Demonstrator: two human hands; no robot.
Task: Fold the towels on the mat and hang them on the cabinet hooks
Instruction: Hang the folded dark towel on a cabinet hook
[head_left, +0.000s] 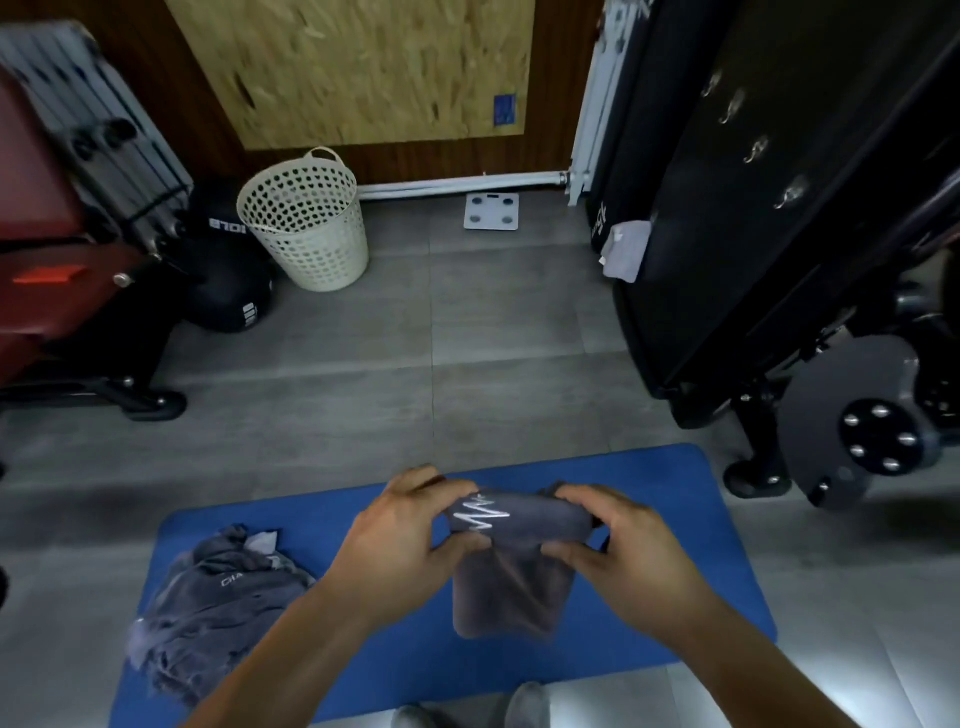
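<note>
Folded towel (511, 566) in both hands

A cream perforated plastic basket (306, 228) stands on grey tiles (493, 322); a black medicine ball (228, 296) sits just left, a flat white scale (491, 211) right.

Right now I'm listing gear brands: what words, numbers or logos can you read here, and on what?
"10LB", upside down: upper black medicine ball.
"CIA", then cut off: crumpled grey towel.
White zigzag logo, no letters: held folded dark grey towel.
Too blurred: lower black ball white print, small blue sticker on the chipboard panel, white script on the black cabinet.
</note>
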